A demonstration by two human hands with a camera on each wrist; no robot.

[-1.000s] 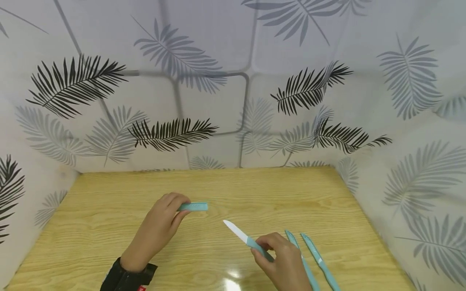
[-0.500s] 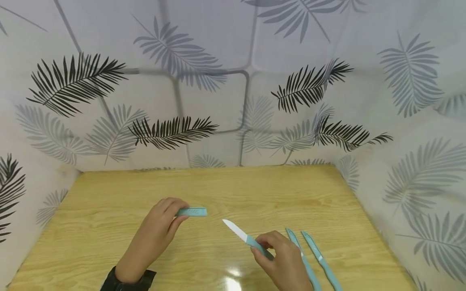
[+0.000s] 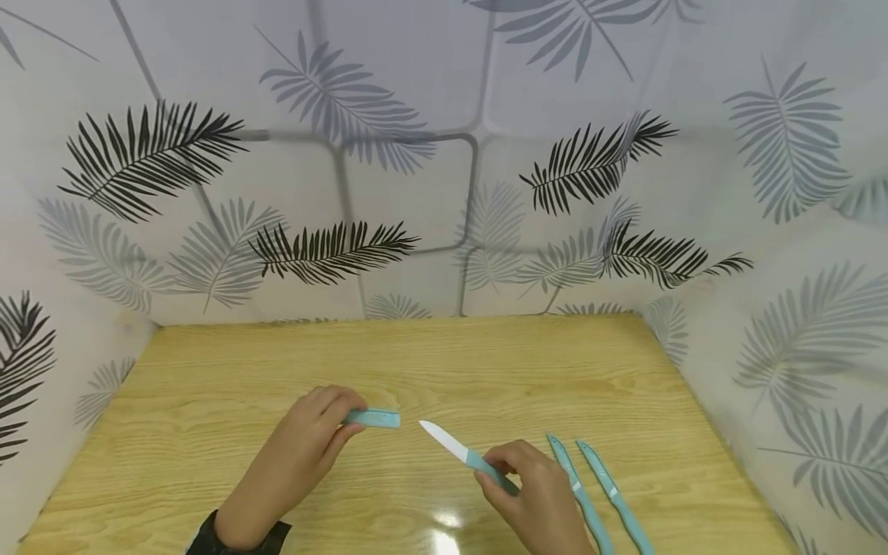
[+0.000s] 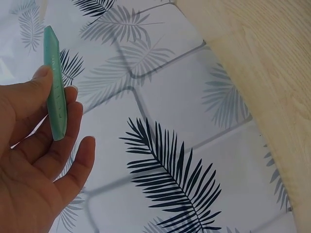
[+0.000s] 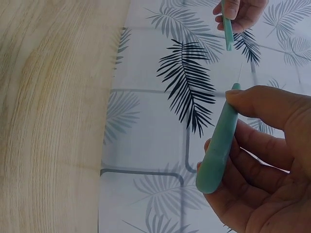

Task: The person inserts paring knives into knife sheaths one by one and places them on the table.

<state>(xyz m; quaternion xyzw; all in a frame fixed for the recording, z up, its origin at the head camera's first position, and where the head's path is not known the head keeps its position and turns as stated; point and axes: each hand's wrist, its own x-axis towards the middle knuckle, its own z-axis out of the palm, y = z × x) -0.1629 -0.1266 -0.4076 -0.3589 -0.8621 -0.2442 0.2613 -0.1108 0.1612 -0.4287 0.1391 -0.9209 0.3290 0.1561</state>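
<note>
Between thumb and fingers, my left hand (image 3: 312,432) pinches a teal knife sheath (image 3: 376,418), its free end pointing right; the left wrist view shows the sheath (image 4: 57,92) held at its middle. My right hand (image 3: 537,493) grips the teal handle of a paring knife (image 3: 447,442) with a bare white blade. The blade points up and left, its tip a short gap from the sheath's end. In the right wrist view the knife's handle (image 5: 218,145) lies between thumb and curled fingers, and the blade appears edge-on as a thin line.
Two similar teal knives, a nearer one (image 3: 586,501) and an outer one (image 3: 617,501), lie side by side right of my right hand, blades covered by sheaths. The wood-grain table (image 3: 277,354) ends at a leaf-patterned cloth (image 3: 416,193) behind and at the sides.
My left hand has come down toward me with the sheath, whose end is now about level with the blade tip. The knife has shifted slightly left, narrowing the gap.
</note>
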